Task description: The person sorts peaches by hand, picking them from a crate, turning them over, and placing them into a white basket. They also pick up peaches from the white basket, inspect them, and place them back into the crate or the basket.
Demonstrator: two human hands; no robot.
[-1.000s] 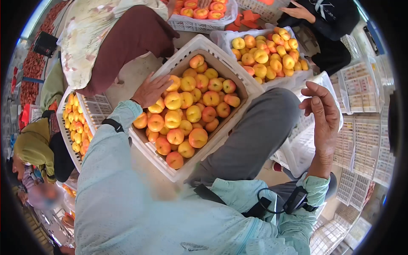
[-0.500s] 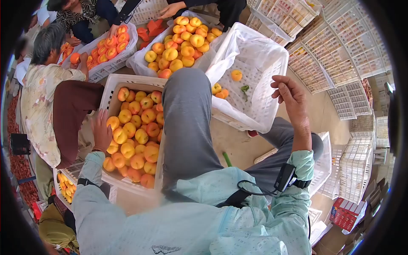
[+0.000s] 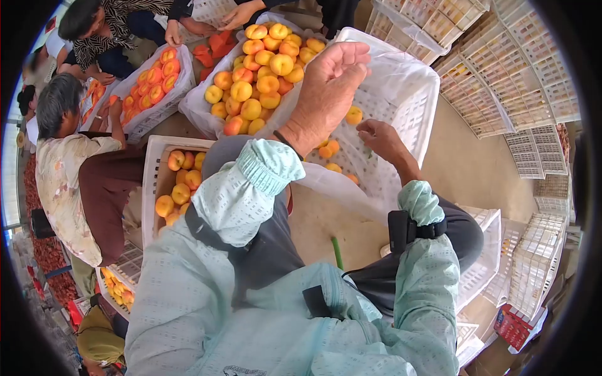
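Observation:
My left hand (image 3: 330,88) is raised over the near left part of a white crate (image 3: 424,128) lined with thin plastic. Its fingers are loosely bent and apart, and I see nothing in them. My right hand (image 3: 384,141) reaches into the same crate from the right, with its fingers loosely bent toward the left and no fruit visible in them. Close to its fingertips lies a yellow-orange peach (image 3: 353,115). Several more peaches (image 3: 333,146) rest on the liner below my left hand. My left arm partly covers another crate of peaches (image 3: 180,193).
A lined crate heaped with peaches (image 3: 251,109) stands beyond my knee. Further left, co-workers sit around a crate of wrapped fruit (image 3: 155,75). Stacked white crates (image 3: 501,69) rise at the right. A green stick-like thing (image 3: 337,252) shows between my legs.
My left hand has moved from the left peach crate across to the lined crate. My right hand has lowered leftward into it. More peaches show on the liner; the leaf is no longer visible.

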